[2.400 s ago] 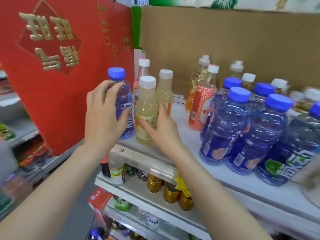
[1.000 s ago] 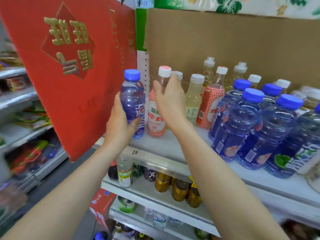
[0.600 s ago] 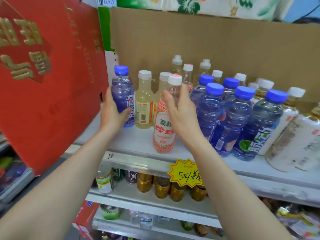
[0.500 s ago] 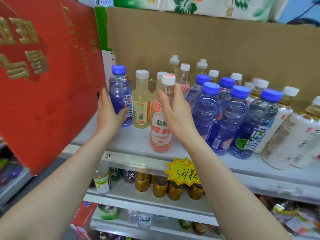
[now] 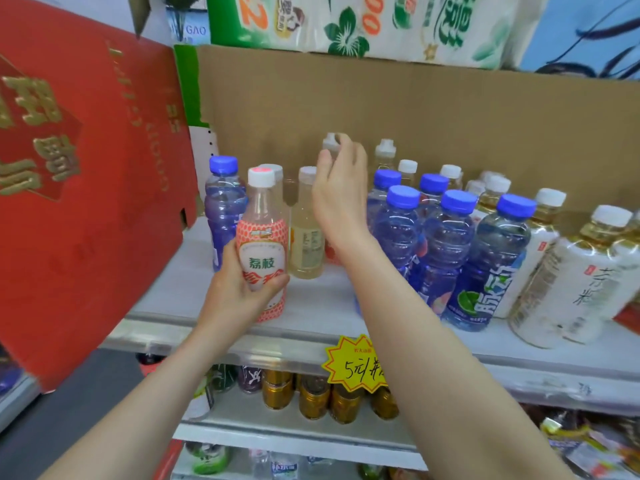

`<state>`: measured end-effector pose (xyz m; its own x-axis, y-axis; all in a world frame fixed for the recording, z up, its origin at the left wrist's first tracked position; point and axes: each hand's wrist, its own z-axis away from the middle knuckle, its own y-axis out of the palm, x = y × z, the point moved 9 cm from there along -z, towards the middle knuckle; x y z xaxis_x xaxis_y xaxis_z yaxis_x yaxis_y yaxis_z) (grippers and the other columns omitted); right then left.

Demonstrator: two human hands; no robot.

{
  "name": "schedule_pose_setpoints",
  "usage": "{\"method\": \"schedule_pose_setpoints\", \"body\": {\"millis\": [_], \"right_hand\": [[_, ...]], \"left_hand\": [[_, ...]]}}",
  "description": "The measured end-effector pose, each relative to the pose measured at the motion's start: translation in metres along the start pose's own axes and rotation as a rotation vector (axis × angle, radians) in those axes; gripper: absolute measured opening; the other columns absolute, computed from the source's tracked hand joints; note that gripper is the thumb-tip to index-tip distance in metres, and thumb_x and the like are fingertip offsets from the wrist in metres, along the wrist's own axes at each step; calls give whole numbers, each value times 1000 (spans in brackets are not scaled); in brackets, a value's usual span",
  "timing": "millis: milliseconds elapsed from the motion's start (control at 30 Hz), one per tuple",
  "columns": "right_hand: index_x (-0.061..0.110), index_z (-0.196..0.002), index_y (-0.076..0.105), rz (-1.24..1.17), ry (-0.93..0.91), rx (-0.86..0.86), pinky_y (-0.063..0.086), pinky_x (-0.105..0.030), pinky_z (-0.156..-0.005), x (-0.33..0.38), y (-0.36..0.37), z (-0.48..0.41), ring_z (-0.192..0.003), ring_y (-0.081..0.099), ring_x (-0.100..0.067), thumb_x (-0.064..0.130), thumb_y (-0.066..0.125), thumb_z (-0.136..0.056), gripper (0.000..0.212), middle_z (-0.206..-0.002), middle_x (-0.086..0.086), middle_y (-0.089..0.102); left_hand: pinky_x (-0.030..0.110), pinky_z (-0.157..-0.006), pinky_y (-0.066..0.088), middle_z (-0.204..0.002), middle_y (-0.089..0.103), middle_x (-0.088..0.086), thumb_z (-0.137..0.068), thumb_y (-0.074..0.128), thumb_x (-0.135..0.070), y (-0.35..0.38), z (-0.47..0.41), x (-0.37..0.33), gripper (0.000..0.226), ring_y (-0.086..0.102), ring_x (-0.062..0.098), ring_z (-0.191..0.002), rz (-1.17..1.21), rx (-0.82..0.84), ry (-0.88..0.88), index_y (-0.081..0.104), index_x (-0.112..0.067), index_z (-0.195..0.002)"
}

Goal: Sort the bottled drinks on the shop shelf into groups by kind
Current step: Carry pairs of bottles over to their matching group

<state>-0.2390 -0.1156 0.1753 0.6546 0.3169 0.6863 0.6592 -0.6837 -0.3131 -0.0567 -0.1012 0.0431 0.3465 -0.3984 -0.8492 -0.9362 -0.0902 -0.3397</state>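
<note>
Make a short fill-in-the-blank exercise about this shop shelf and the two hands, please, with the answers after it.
1. The right hand is raised ____ than the left hand.
2. The red-labelled bottle is gripped by the ____ hand.
3. The lone bottle at the left end of the shelf has a ____ cap.
4. The star-shaped price tag is ____.
Missing words: higher; left; blue; yellow.

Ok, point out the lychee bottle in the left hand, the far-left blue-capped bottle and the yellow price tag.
lychee bottle (image 5: pixel 262 248): head view, on its white label panel.
far-left blue-capped bottle (image 5: pixel 223 202): head view, on its clear upper body.
yellow price tag (image 5: pixel 353 367): head view, on its handwritten middle.
</note>
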Motion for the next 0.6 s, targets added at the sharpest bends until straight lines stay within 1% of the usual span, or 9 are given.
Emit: {"method": "schedule_pose_setpoints", "body": {"millis": [67,133,200,267,333,400,500,567,600], "right_hand": [[1,-148,35,130,46,16,21,-44,-118,-6,8,-22,-144,25,-40,6,40,-101,48,-152,-27,31],[6,-153,26,189,193,92,16,-48,-121,-24,22,-39,-149,13,-41,-2,41,-95,61,-157,-27,21],[12,-154,24,162,356,115,26,-51,-118,-43,29,-45,-145,23,-41,-2,44,-93,66,-153,-23,25],[17,-152,26,122,422,77,38,-52,-109,-54,31,-43,-132,41,-40,-3,44,-93,65,-147,-19,32],[18,-149,31,140,346,33,43,-48,-102,-50,30,-36,-122,50,-38,-6,43,-94,61,-139,-16,40],[17,-148,36,200,208,3,45,-44,-97,-40,27,-28,-116,53,-35,-8,45,-93,60,-132,-15,48],[14,-146,41,264,49,-86,44,-44,-92,-26,16,-17,-110,56,-35,-6,47,-93,57,-125,-15,55],[13,-145,44,212,14,-121,45,-44,-91,-23,8,-11,-109,57,-34,-4,49,-95,53,-123,-15,57],[12,-144,44,166,14,-126,44,-43,-91,-23,4,-9,-110,57,-33,-2,49,-96,51,-123,-14,57]], "left_hand": [[33,-85,48,-111,60,-10,-78,81,-29,-6,-2,4,64,60,5,-97,-1,10,-8,40,-28,-127],[35,-87,51,-111,61,-12,-78,80,-29,-8,-6,8,63,60,1,-99,0,32,-18,41,-28,-127],[37,-89,53,-114,62,-13,-78,81,-31,-7,-9,10,64,61,5,-103,7,64,-17,40,-33,-127],[37,-90,53,-117,62,-14,-76,83,-34,-4,-12,12,64,62,7,-106,24,95,-16,39,-42,-123],[38,-91,53,-117,62,-15,-77,83,-32,-2,-13,14,64,62,7,-107,41,108,-28,39,-44,-121],[38,-91,52,-117,60,-16,-78,81,-29,-1,-14,15,64,60,6,-107,44,95,-31,38,-39,-124],[34,-89,51,-113,58,-20,-79,80,-26,1,-16,15,64,58,-1,-104,38,81,-23,36,-35,-125],[33,-89,50,-111,58,-20,-79,80,-24,4,-20,15,65,58,-2,-103,26,75,-22,36,-33,-125],[34,-89,51,-112,59,-17,-78,81,-23,6,-22,14,65,59,2,-104,26,71,-23,36,-33,-125]]}}
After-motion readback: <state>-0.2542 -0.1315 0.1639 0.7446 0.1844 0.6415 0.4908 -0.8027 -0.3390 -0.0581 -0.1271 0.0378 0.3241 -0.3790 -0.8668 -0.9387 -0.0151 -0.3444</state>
